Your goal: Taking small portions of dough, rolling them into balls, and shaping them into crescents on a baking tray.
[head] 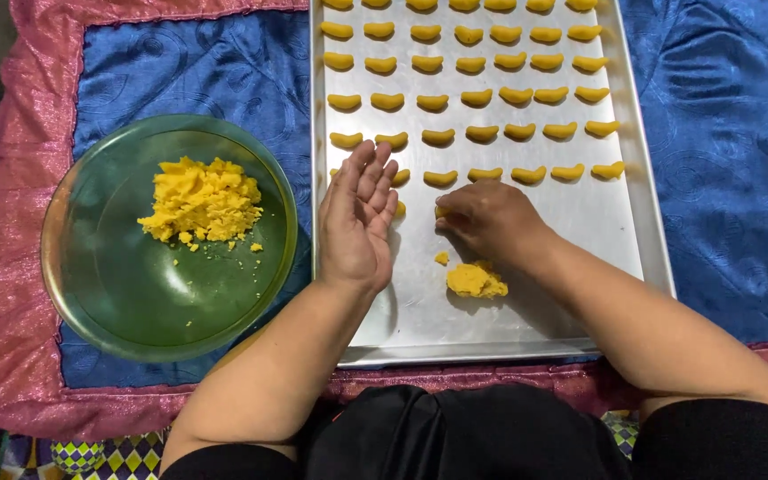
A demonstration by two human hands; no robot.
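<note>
At the bottom of the frame a fold of black fabric (455,436) sits between the person's two bare forearms. Just above it, low in the centre, the near rim of a brushed metal baking tray (491,333) lies over a blue satin cloth (197,80) with a woven pattern and a glittery pink border (11,293). On the tray's bare matte surface, just below the right hand, rests a rough, crumbly lump of yellow dough (476,281), with a small crumb (442,258) beside it. The right hand (489,222), at the centre of the frame, is curled knuckles up with its fingertips pressed down on a small dough piece (440,212) that barely shows; whether it grips the piece or only presses it cannot be told. The left hand (357,218), just left of it, is flat and open, fingers straight and together, standing on edge with nothing in it. At the left middle of the frame a round, translucent green glass bowl (91,284) holds a ragged heap of the same dough (204,200) and scattered crumbs. Farther up, filling the upper centre, neat rows of smooth crescent-shaped dough pieces (482,96) cover the tray.
</note>
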